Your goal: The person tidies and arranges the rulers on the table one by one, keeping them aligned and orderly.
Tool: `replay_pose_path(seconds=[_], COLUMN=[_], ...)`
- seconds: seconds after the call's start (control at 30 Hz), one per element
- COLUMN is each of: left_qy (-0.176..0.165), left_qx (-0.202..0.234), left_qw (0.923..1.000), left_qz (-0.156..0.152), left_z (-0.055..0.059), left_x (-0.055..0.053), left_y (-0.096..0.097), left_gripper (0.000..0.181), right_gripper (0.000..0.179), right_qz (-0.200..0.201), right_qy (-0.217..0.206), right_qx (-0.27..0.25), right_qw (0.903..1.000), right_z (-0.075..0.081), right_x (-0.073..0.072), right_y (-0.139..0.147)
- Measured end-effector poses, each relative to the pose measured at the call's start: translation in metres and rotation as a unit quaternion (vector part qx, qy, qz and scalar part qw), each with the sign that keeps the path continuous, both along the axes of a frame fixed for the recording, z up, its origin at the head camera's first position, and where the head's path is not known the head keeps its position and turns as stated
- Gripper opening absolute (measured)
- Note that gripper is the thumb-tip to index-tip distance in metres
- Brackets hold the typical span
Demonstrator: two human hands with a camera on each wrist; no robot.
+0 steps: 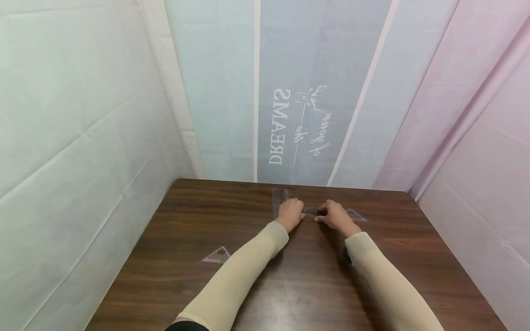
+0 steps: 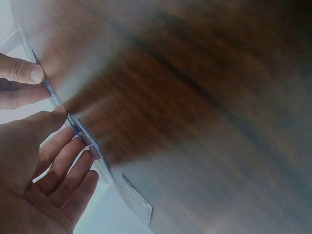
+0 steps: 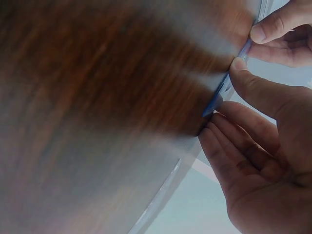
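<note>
Head view: I see left hand (image 1: 291, 213) and right hand (image 1: 336, 217) pinching a clear set square (image 1: 310, 213), fingers (image 3: 217, 151) barely apart, likely to steady it; rulers (image 1: 275, 201) at 10 o'clock.

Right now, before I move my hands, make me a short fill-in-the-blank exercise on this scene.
The capital letters on the backdrop spell ____.
The clear rulers lie nearest your ____ hand.
The farthest-right set square lies nearest your ____ hand.
A blue-edged clear plastic piece sits ____ your two hands.

Missing words: DREAMS; left; right; between.
</note>
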State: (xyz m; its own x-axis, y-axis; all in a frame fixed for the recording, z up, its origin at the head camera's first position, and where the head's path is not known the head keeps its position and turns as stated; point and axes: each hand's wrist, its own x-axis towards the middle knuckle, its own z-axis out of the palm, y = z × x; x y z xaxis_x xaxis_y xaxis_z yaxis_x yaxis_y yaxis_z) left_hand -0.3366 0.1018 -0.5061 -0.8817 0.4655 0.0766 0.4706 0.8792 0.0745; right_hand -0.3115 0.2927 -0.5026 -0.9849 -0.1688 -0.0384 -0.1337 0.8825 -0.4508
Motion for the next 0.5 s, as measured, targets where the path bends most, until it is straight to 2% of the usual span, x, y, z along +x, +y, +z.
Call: replay_pose_path(seconds=[0.33, 0.5], left_qy=[-0.012, -0.019], left_qx=[0.039, 0.042], left_qw=[0.9992, 0.9989], left_qz=[0.004, 0.001], left_z=[-0.0069, -0.0080], left_x=[-0.0071, -0.0092], left_y=[-0.0021, -0.0019], left_gripper=[0.021, 0.022], right_gripper=[0.037, 0.035], right_qz=[0.005, -0.001], right_qy=[0.047, 0.048], right_qx=[0.018, 0.020], right_qw=[0.9987, 0.9987], right_z=[-0.0052, -0.0045], right_x=[0.0062, 0.0088], right_y=[-0.0053, -0.0088])
